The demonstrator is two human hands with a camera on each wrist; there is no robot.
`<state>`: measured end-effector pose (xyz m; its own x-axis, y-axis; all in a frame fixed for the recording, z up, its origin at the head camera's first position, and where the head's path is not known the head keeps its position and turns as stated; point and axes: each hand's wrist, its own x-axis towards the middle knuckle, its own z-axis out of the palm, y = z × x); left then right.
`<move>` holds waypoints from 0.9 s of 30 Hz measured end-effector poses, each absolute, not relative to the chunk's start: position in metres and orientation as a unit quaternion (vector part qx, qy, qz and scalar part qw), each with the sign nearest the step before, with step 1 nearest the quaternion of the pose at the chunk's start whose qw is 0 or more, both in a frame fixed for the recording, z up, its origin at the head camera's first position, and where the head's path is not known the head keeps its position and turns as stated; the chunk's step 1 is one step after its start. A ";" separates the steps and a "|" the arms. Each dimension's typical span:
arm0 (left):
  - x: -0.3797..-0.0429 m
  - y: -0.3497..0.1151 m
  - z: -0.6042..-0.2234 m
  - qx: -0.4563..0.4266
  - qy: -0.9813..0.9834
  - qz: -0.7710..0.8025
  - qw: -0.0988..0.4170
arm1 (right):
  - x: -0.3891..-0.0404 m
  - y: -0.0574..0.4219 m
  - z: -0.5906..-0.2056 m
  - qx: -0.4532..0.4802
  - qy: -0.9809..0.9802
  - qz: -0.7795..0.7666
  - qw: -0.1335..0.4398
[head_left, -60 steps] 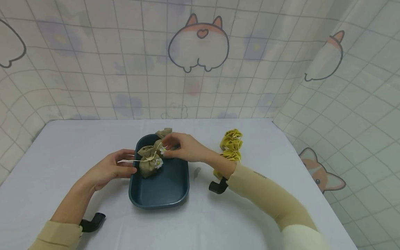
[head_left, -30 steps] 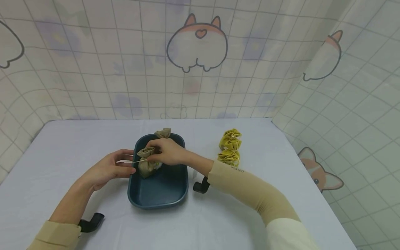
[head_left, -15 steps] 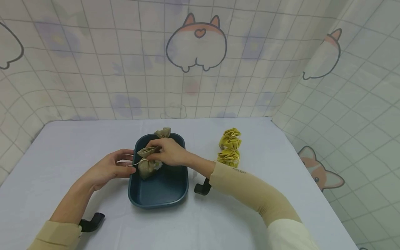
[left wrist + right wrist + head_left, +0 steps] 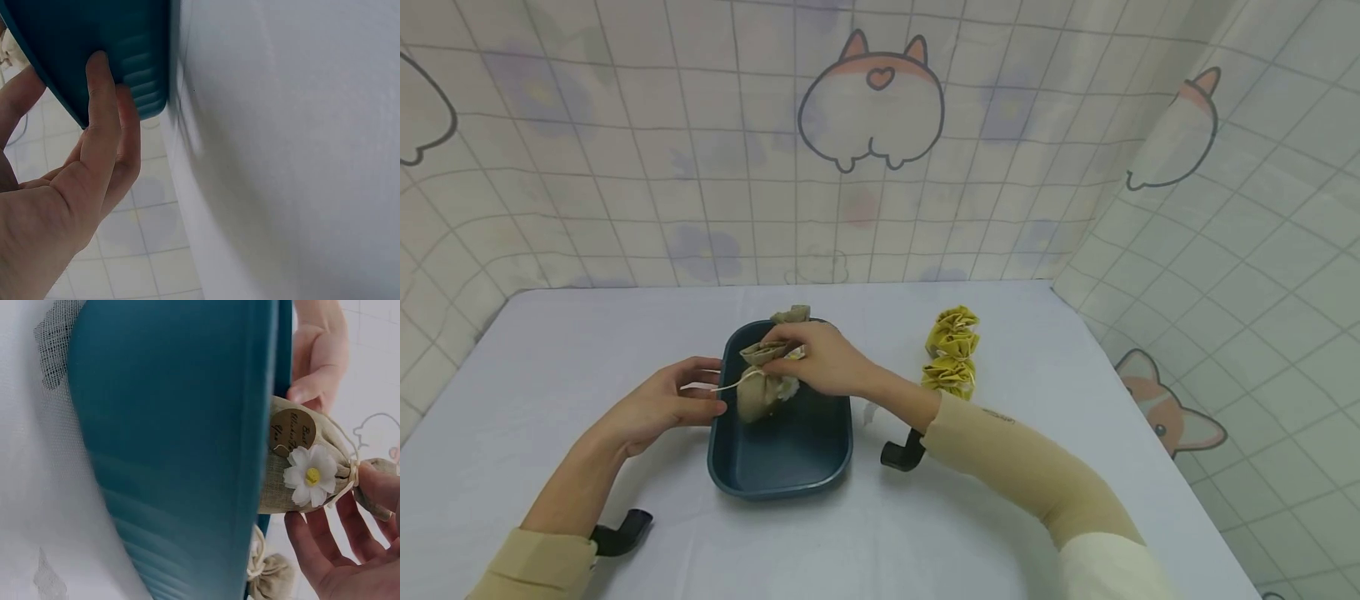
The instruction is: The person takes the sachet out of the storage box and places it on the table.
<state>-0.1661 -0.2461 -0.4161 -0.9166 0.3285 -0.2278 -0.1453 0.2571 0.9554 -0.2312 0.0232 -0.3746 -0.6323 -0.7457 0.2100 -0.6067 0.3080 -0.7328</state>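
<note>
My right hand [image 4: 829, 358] pinches the gathered neck of a beige linen drawstring pouch [image 4: 757, 398] in the dark blue tray [image 4: 782, 487]. In the right wrist view this pouch shows a white daisy [image 4: 310, 476] and a round brown tag [image 4: 292, 432]. The thumb lies at its tied cord, and other fingers stretch along its side. A second beige pouch [image 4: 793, 314] sits at the tray's back edge, partly hidden by the right hand. My left hand [image 4: 662, 406] rests against the tray's left side, its fingers extended along the outer wall. The pouch's pale cord end reaches toward that hand.
Several yellow pouches [image 4: 951, 354] stand in a row to the right of the tray. The table wears a white cloth [image 4: 1000, 500]. A tiled-print curtain [image 4: 722, 167] with corgi drawings hangs behind and beside it.
My right hand moved left from beside the rear pouch and flower to the front pouch's neck. Over the last half second it shifted slightly right and back with that pouch. My left hand stays put.
</note>
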 end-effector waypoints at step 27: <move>-0.166 -0.247 -0.418 0.061 0.767 0.611 0.187 | -0.223 0.102 -0.352 -0.311 0.798 -0.516 0.014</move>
